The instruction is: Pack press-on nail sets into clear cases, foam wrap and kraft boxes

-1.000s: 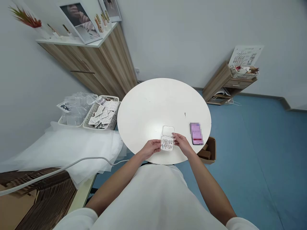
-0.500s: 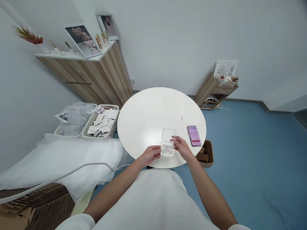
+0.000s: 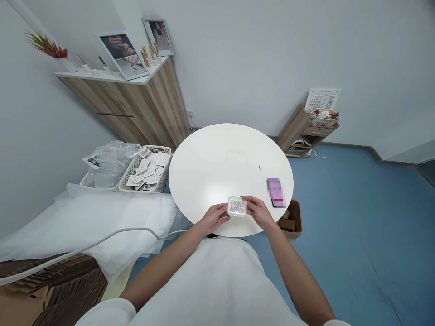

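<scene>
A small clear plastic case of press-on nails (image 3: 237, 207) is between my hands, above the near part of the round white table (image 3: 204, 167). Its lid lies down over two rows of silvery nails. My left hand (image 3: 215, 218) pinches the case's left edge, thumb and fingers closed on it. At the opposite edge, my right hand (image 3: 259, 212) grips the case, with its index finger along the upper right corner. A phone (image 3: 277, 193) with a purple, blurred screen lies on the table to the right of my right hand.
To the left stand a white basket of cards (image 3: 147, 171) and another holding clear plastic cases (image 3: 110, 165). A cardboard box (image 3: 295, 218) is on the floor by the table's right edge. A grey cable (image 3: 118, 232) crosses white sheeting (image 3: 112, 210). One tiny dark bit (image 3: 259, 168) lies on the table.
The case's lid, raised and folded back half a second ago, now lies shut over the nails. My right fingers have come down with it to the right edge. The view has shifted slightly.
</scene>
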Demonstrator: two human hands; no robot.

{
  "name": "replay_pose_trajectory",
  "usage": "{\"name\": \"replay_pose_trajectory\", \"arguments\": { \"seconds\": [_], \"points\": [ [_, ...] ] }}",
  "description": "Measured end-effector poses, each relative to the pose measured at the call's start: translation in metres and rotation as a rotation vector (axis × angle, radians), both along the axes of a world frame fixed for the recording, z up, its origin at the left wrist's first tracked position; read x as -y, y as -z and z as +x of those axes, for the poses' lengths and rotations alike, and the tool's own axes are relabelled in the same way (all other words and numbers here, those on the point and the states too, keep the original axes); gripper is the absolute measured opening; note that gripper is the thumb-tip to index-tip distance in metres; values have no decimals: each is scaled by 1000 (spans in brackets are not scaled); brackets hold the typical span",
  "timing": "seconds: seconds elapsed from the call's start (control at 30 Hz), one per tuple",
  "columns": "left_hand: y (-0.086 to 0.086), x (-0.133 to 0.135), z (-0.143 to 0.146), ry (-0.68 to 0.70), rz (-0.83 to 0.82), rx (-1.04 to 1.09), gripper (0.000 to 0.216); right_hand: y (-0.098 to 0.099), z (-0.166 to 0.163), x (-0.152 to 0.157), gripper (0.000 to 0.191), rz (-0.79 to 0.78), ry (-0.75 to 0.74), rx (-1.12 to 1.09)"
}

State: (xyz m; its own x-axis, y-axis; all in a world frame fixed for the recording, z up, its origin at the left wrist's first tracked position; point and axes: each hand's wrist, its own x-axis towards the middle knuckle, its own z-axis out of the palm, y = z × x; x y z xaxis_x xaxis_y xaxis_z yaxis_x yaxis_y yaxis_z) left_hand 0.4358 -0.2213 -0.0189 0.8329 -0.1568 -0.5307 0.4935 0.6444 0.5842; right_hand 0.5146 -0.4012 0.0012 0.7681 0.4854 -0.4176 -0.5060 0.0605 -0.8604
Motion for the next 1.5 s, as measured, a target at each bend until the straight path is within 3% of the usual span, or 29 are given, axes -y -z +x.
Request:
{"name": "replay_pose_trajectory", "arguments": {
  "seconds": [0.13,0.27,0.37,0.57,0.73,1.0,1.13,1.23,1.4,1.5],
  "points": [
    [-2,1,2,-7,-5,7,29,4,0,2,26,39,44,-29],
    [-2,6,1,79,178,22,39,6,0,3,27,19,33,-23],
    [1,11,-1,98,291,23,46,7,-3,3,39,5,49,10],
    [-1,14,5,79,382,74,46,12,-6,8,48,-250,-41,92],
    [-3,9,18,103,569,151,41,15,2,17,45,-303,-56,180],
    [-5,14,31,134,721,175,73,12,22,28,63,-380,-133,206],
    [-12,14,36,192,813,259,84,14,31,32,76,-368,-204,235],
    [-15,13,42,252,895,329,92,18,39,33,75,-320,-261,238],
    [-8,12,48,247,1049,338,79,27,49,32,60,-315,-397,332],
    [-5,6,47,233,1094,322,76,28,57,28,74,-368,-535,429]
  ]
}}
